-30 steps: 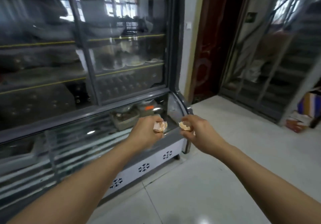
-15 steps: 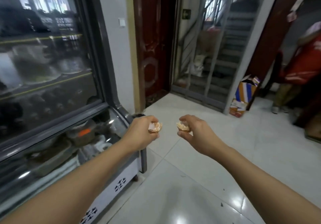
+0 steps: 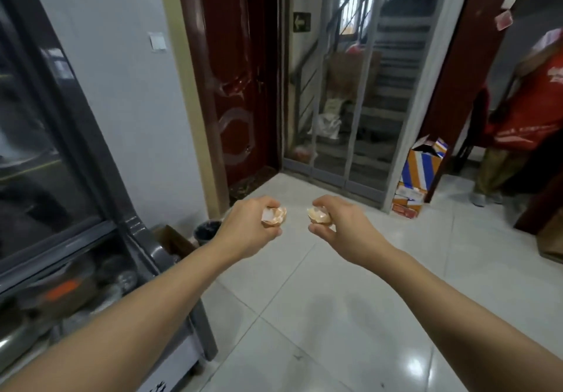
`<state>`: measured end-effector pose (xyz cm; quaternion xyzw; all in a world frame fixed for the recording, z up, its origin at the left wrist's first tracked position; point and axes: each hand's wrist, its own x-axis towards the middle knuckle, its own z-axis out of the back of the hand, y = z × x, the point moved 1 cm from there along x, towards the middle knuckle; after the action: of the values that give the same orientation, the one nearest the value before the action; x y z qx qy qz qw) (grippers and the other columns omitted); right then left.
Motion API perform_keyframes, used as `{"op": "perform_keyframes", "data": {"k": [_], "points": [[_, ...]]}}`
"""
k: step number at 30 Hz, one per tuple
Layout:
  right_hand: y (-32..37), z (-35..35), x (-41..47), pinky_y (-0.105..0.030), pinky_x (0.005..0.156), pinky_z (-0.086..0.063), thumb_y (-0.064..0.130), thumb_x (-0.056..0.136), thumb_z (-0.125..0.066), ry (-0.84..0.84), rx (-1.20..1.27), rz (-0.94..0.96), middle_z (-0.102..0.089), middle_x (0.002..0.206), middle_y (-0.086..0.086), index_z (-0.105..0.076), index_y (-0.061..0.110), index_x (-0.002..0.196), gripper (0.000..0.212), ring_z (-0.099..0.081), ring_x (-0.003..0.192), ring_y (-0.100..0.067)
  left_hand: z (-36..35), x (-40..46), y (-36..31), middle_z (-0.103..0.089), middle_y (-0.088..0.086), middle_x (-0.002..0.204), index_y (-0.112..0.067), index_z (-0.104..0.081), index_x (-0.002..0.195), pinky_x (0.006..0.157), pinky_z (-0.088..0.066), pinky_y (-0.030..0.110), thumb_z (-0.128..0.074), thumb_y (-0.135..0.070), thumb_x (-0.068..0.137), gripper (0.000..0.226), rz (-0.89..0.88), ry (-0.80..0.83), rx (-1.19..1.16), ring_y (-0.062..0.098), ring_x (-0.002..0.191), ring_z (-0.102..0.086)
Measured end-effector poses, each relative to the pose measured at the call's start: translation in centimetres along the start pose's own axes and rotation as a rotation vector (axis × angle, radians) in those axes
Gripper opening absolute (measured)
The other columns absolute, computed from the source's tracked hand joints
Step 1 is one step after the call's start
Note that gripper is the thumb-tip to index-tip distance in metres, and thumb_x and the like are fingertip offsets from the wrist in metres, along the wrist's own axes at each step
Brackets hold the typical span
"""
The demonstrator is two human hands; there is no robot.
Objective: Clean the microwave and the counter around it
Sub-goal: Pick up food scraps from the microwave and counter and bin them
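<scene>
Carrying: two broken eggshell pieces, one per hand, out over the tiled floor
Left hand: fingers curled round the left eggshell, just right of the bin
Right hand: pinching the right eggshell, a little further right of the bin, hands near but apart
Handling: probably feather-light, brittle, sharp-edged; best cupped loosely from below, never squeezed, or crumbs drop
Likely step: taking scraps to the bin; microwave and counter not in view
Bin: dark, low, against the wall, left of both hands
Cardboard box: touching the bin's left side, wedged by the display fridge
Fridge corner: jutting out left of the bin, narrowing the approach
Far right of the bin: striped carton by the doorway, another person in red beyond it
</scene>
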<state>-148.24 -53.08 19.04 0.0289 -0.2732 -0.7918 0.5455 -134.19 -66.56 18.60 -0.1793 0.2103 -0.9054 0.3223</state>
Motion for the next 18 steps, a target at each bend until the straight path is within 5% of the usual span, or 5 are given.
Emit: {"op": "perform_keyframes", "data": {"k": [18], "points": [[-17.9, 0.2, 27.6, -0.025, 0.083, -0.043, 0.034, 0.088, -0.062, 0.176, 0.059, 0.203, -0.055, 0.125, -0.003, -0.049, 0.019, 0.127, 0.044, -0.055, 0.105, -0.018, -7.9, 26.2, -0.5, -0.063, -0.004, 0.112, -0.030, -0.058, 0.118, 0.073, -0.042, 0.025, -0.074, -0.028, 0.077, 0.044, 0.305, -0.104, 0.010, 0.013, 0.090, -0.055]]}}
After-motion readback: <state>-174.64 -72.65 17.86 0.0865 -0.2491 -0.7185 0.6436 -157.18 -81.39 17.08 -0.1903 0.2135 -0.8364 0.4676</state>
